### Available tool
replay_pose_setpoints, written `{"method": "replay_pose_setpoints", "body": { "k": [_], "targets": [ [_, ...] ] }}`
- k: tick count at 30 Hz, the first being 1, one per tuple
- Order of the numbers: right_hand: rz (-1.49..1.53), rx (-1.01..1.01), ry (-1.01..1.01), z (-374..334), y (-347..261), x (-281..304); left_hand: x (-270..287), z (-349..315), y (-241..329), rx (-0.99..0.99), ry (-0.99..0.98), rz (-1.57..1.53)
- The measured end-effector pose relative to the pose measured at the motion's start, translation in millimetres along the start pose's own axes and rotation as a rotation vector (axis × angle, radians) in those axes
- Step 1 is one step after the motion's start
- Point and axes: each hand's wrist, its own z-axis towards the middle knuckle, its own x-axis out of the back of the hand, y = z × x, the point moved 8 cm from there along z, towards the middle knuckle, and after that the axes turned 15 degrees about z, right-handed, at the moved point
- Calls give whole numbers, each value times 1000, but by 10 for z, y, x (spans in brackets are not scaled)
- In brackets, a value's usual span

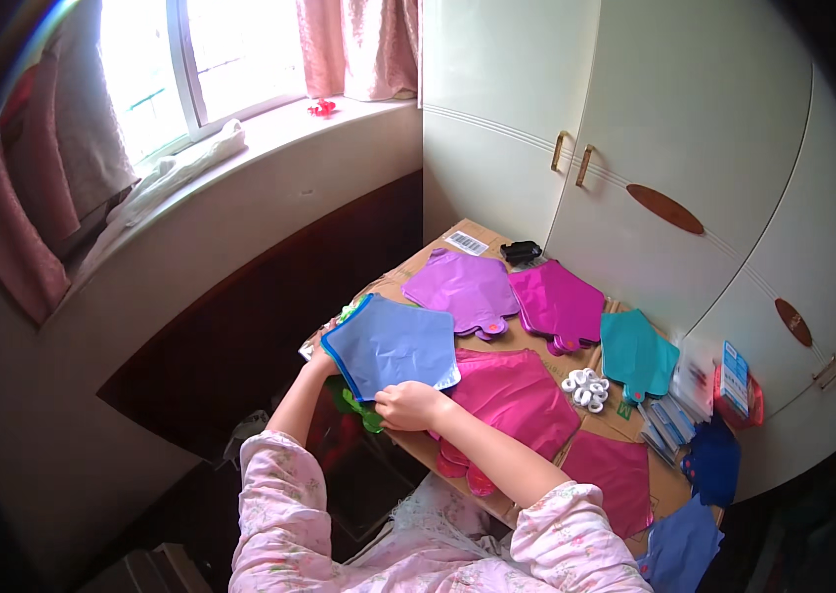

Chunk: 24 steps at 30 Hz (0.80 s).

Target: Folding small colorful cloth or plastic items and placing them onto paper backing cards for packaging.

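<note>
A flat, shiny blue pentagon-shaped foil piece (393,346) with a darker blue rim lies between my hands, over the left part of the cardboard. My left hand (323,358) grips its left edge, its fingers partly hidden behind the foil. My right hand (410,406) is closed on the near edge, thumb and fingers pinched together. Bright green pieces (363,413) show under that near edge, beside my right hand. Just right of it lies a stack of hot-pink foil pieces (512,395) with rounded tabs, partly under my right forearm.
Cardboard (625,435) covers the table. On it lie purple (462,292), magenta (558,301), teal (638,351) and dark pink foil stacks (616,479), white rolled rings (586,389) and a black object (521,252). Blue foils (683,544) hang at the near right corner. White cabinets (675,128) stand behind.
</note>
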Motion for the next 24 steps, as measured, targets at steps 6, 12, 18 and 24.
{"method": "replay_pose_setpoints", "body": {
  "k": [6,12,18,24],
  "targets": [
    [30,-73,94,-103,-40,65,2,101,11,38,30,601],
    [279,-366,141,-140,195,61,249,-270,11,87,203,493],
    [721,-628,374,-308,533,12,813,-1429,270,171,1034,172],
    [861,-796,382,-316,598,21,502,-2083,1135,-348,956,8]
  ]
}}
